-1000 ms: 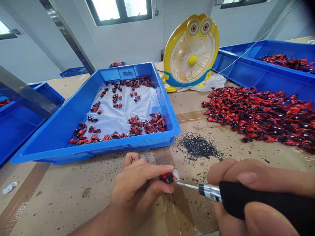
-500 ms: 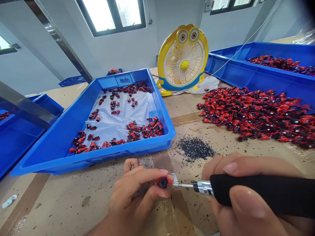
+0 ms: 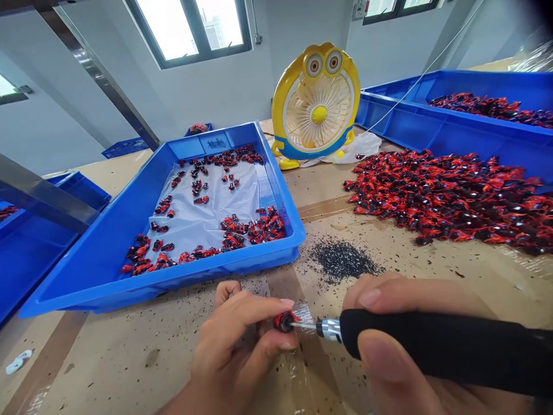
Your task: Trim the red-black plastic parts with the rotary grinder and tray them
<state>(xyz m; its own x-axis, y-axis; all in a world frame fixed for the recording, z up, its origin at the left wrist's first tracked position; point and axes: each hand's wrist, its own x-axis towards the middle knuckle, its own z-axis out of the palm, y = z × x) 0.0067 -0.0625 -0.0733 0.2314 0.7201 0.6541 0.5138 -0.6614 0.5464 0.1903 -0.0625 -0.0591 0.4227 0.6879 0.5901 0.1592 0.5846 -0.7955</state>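
Between the thumb and forefinger of my left hand (image 3: 248, 337) is a small red and black part (image 3: 284, 321), its round black end facing me. My right hand (image 3: 401, 340) is wrapped around the thick black handle of a pen-shaped tool (image 3: 432, 349) with a silver collar and a thin metal tip. That tip reaches the part's round end; whether it goes inside I cannot tell. Beyond my hands, a heap of black shavings (image 3: 343, 258) lies on the brown table covering (image 3: 129, 351).
A blue tray (image 3: 173, 282) with similar parts on a white sheet stands at left. A large pile of parts (image 3: 444, 196) lies at right, before another blue tray (image 3: 453, 129). Behind are a yellow fan (image 3: 318, 115) and a metal post (image 3: 103, 80).
My right hand has moved left with the tool, and its tip has shifted from the part's right side to its round end. My left hand still holds the part.
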